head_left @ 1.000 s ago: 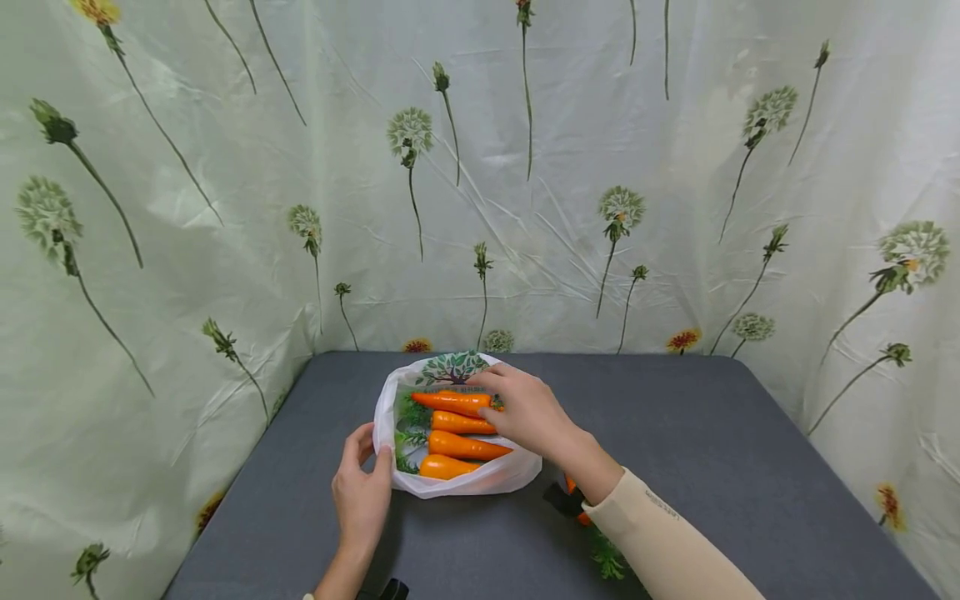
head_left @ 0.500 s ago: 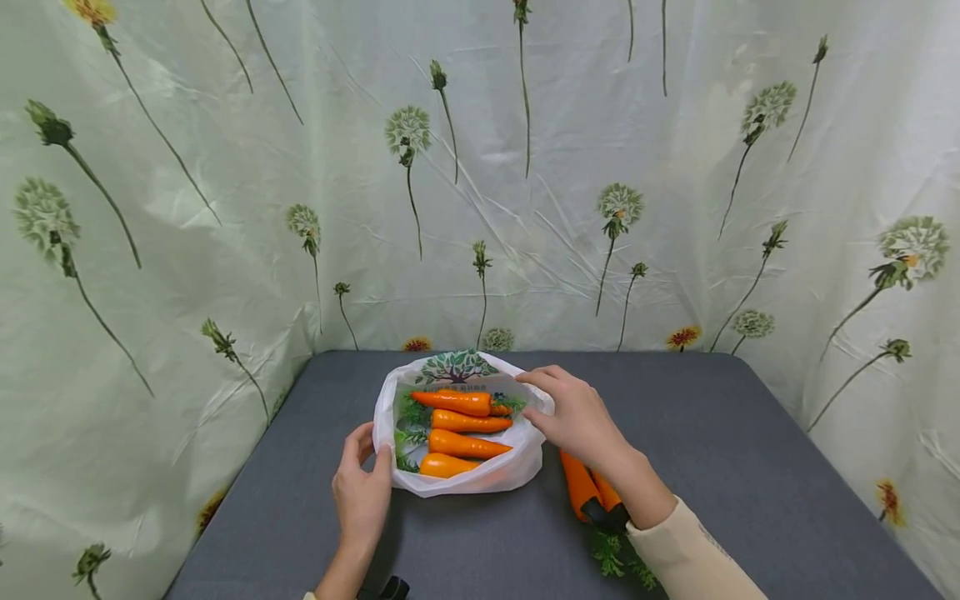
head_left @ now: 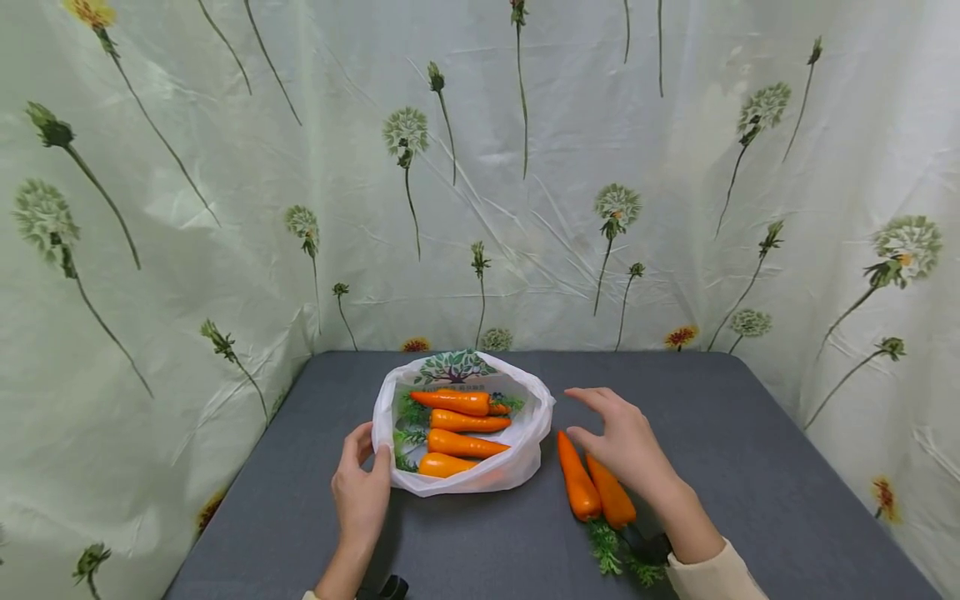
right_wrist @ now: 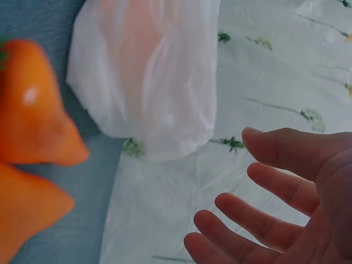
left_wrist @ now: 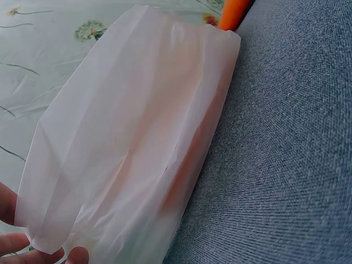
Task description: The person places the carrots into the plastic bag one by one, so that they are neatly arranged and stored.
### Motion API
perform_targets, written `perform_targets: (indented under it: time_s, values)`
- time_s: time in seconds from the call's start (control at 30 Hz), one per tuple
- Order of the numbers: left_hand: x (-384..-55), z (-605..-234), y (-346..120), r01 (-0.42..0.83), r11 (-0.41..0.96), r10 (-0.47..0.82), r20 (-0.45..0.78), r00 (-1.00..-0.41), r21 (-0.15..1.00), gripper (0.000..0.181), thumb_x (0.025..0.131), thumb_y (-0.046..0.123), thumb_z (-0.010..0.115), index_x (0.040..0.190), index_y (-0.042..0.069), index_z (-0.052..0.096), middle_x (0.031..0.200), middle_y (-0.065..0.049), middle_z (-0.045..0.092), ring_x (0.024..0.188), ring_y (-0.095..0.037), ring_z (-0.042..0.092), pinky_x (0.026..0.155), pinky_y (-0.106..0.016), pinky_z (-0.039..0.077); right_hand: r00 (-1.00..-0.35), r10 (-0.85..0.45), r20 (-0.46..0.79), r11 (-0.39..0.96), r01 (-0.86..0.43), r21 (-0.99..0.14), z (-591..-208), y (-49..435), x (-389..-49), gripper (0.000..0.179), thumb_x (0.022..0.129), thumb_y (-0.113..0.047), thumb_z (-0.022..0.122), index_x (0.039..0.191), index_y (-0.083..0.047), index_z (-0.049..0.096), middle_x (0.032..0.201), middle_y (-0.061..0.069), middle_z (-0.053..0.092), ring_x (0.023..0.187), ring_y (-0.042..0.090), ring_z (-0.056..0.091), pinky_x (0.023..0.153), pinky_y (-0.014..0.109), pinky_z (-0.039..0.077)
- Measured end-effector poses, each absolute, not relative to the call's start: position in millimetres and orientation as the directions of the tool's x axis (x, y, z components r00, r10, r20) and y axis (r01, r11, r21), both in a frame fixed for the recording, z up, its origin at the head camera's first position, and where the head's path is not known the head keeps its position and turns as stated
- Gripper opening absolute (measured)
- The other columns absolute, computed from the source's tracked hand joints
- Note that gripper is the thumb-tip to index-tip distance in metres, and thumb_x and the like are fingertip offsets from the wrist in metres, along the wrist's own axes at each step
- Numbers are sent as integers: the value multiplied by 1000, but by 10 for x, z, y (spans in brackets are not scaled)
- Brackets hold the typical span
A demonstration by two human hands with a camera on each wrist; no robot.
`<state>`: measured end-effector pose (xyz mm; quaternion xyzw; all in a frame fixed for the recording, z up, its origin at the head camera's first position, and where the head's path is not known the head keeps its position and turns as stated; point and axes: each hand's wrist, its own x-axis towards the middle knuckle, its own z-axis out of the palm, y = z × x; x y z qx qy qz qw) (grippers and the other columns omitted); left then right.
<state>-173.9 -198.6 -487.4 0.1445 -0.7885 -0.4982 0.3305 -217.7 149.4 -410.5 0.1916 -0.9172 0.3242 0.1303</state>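
Observation:
A white plastic bag (head_left: 527,457) with a printed tree stands with its mouth spread wide on the table. Several orange carrots (head_left: 467,444) with green tops lie inside it. My left hand (head_left: 362,492) holds the bag's left rim between thumb and fingers; the left wrist view shows its fingertips (left_wrist: 77,255) at the bag's edge. To the right of the bag, my right hand (head_left: 626,442) holds nothing, its thumb and fingers spread apart. Just below that hand two loose carrots lie side by side, a left carrot (head_left: 577,483) and a right carrot (head_left: 612,493), tips pointing away.
The grey tabletop (head_left: 480,550) extends around the bag. Behind it hangs a pale curtain (head_left: 540,208) printed with dandelions. A small black object (head_left: 393,588) shows at the bottom edge near the left forearm.
My right hand has moved out of the bag's mouth, past its right rim, to above the loose carrots, uncovering them. The left hand and the bag have stayed in place.

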Motion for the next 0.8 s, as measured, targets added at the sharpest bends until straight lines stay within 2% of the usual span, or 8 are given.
perform_targets:
  time_s: [0.33,0.53,0.8]
  values:
    - [-1725,-4879,-2000,100,460,-556,374,-742,882,36,86,19,60,121,18,53,106,0,61,102,-18,55,87,-48,39,-925,-241,295,734,-372,-568,-4334,1723,-2153,54,75,-28,74,123,-35,51,118,-9,52,96,14,53,68,34,47]
    - [-1734,-4869,-1979,90,463,-559,369,-743,882,36,86,20,60,122,18,53,106,0,61,102,-18,55,87,-48,39,-961,-238,140,739,-272,-616,-4458,1840,-2150,60,74,-30,75,126,-36,48,117,-6,52,98,21,53,65,32,46]
    - [-1749,-4870,-1970,91,463,-560,371,-741,882,36,86,19,60,121,18,53,106,0,61,101,-18,55,87,-48,40,-968,-252,-6,719,-183,-670,-4569,1937,-2157,65,70,-37,76,128,-34,47,129,2,47,101,24,55,68,37,48]
